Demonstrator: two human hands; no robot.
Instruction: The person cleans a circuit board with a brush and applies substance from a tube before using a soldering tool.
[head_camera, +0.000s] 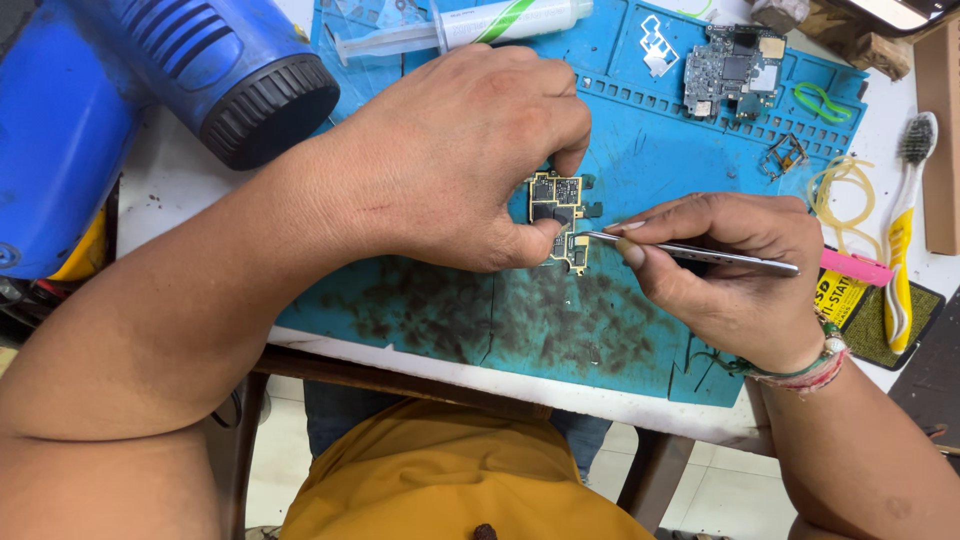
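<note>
- the left hand (470, 150) pinched a small circuit board (557, 205) between thumb and fingers, holding it down on the blue work mat (640, 330); the board lay just under the fingertips, partly hidden by them.
- the right hand (735, 265) gripped a pair of metal tweezers (690, 253), thumb and forefinger closed on the shaft, the tip touching or nearly touching the board's lower edge, just right of the left thumb.
- if the left pinch had loosened, the board could probably have skated across the mat and the tweezer tip scraped over the tiny parts.
- too much push from the right hand looked likely to knock a component loose or bend it; the tip sat very near the thumb, so a slip could also have jabbed skin.
- a blue heat gun (200, 70) lay beyond the left wrist, near the forearm; a bump could have rolled it.
- a second circuit board (733, 65) and a syringe (460, 28) lay beyond both hands, and a toothbrush (903, 230) to the right of the right hand, all well apart from the work.
</note>
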